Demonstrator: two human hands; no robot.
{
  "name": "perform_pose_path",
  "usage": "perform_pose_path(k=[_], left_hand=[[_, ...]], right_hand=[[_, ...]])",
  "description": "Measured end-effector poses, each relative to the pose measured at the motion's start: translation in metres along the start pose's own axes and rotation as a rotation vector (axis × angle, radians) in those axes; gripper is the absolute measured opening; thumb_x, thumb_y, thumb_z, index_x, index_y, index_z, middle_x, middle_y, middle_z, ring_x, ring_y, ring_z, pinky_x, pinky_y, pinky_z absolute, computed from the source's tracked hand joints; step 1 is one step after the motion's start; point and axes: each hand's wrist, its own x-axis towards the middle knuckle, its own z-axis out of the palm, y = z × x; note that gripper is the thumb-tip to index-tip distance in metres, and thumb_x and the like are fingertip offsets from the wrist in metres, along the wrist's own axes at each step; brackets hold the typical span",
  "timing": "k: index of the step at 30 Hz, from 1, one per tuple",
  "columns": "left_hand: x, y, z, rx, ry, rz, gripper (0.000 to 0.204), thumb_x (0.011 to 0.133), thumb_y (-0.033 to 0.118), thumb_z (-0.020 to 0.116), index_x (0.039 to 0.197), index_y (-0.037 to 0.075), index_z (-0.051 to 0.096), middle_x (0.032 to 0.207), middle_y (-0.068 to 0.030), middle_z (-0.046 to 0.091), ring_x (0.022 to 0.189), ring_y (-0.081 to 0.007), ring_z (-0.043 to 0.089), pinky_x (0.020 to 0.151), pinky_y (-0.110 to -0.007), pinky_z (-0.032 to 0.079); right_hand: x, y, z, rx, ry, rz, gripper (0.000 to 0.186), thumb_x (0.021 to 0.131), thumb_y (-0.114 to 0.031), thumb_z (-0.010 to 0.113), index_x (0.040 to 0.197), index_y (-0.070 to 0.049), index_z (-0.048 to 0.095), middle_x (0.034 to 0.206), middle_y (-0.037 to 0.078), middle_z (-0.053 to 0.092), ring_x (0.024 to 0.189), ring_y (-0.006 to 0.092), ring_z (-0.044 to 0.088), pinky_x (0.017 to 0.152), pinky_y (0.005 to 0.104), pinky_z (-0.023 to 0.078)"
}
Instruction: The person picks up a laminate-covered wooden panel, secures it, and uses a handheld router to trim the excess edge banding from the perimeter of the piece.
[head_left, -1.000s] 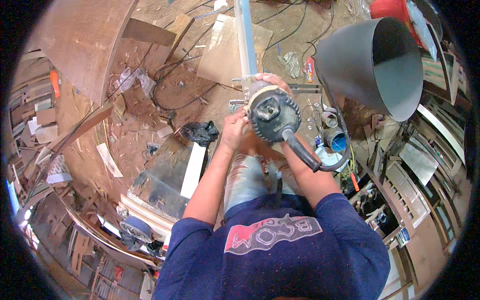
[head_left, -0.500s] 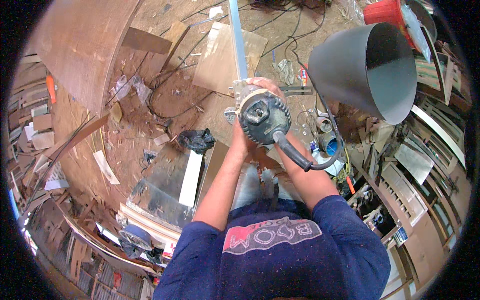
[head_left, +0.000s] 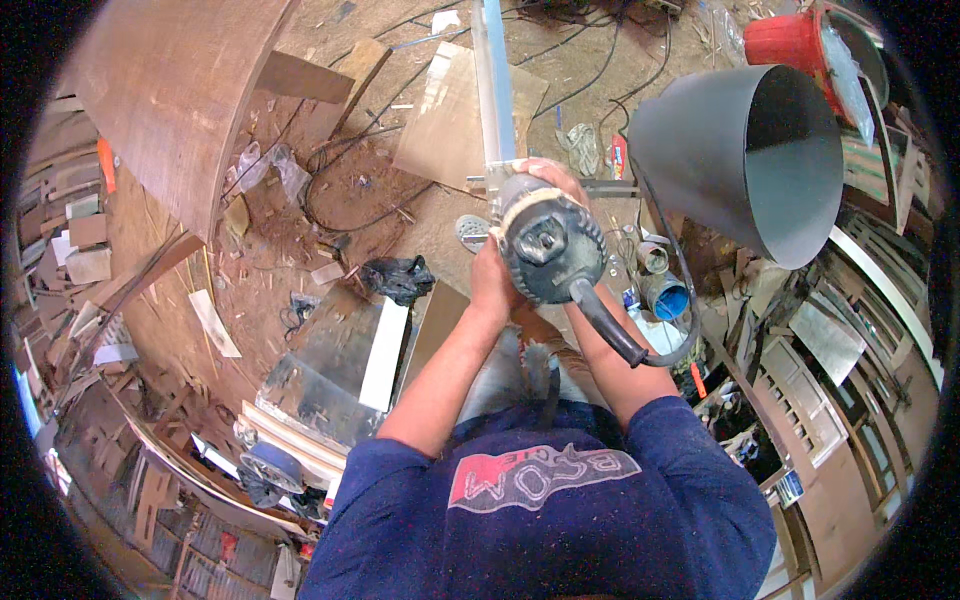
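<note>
Both of my hands grip a corded trim router (head_left: 552,248), its round black ribbed cap facing up at me. My left hand (head_left: 495,275) closes around the router's near left side, with most of its fingers hidden beneath. At the far side, the curled fingers of my right hand (head_left: 558,178) wrap over the body. The router's far left side sits against the near end of a long, narrow pale-blue and white strip (head_left: 495,80) running away from me. A thick black cord leaves the cap and loops right. The cutting end is out of sight.
To the right lies a large dark grey tub (head_left: 690,160), with a red bucket (head_left: 785,50) behind it. A big wooden panel (head_left: 180,90) stands at the left. Cords (head_left: 590,70) trail over the dirt floor among wood offcuts; an opened tin with blue inside (head_left: 670,298) stands right.
My hands and the router have shifted slightly right and nearer. The strip's near end has shifted right in view too, and the whole scene has moved a little. Both grips stay closed.
</note>
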Motion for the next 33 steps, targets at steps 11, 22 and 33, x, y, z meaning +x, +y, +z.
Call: perform_pose_path(k=[11, 22, 33], left_hand=[[0.022, 0.076, -0.033, 0.151, -0.066, -0.253, 0.091, 0.083, 0.011, 0.070, 0.163, 0.008, 0.028, 0.103, -0.0338, 0.072, 0.095, -0.0567, 0.068, 0.086, -0.058, 0.056], [0.096, 0.076, -0.025, -0.045, 0.196, -0.117, 0.060, 0.086, 0.015, 0.076, 0.141, 0.003, 0.055, 0.113, -0.0297, 0.070, 0.101, -0.0500, 0.069, 0.084, -0.054, 0.056], [0.092, 0.067, -0.020, -0.239, 0.220, -0.034, 0.043, 0.085, 0.021, 0.080, 0.125, 0.008, 0.069, 0.106, -0.0174, 0.075, 0.095, -0.0400, 0.074, 0.081, -0.048, 0.059]], right_hand=[[0.104, 0.055, 0.019, -0.277, -0.029, 0.502, 0.041, 0.093, -0.035, 0.070, 0.122, -0.007, 0.067, 0.113, 0.007, 0.072, 0.111, 0.0219, 0.068, 0.096, 0.0403, 0.056], [0.086, 0.076, 0.014, -0.401, -0.171, 0.176, 0.061, 0.078, -0.030, 0.085, 0.131, -0.009, 0.062, 0.129, 0.010, 0.067, 0.125, 0.0254, 0.062, 0.113, 0.0383, 0.048], [0.138, 0.035, 0.022, -0.134, 0.027, -0.077, 0.054, 0.082, -0.016, 0.089, 0.129, -0.006, 0.062, 0.123, 0.016, 0.072, 0.118, 0.0311, 0.069, 0.104, 0.0426, 0.056]])
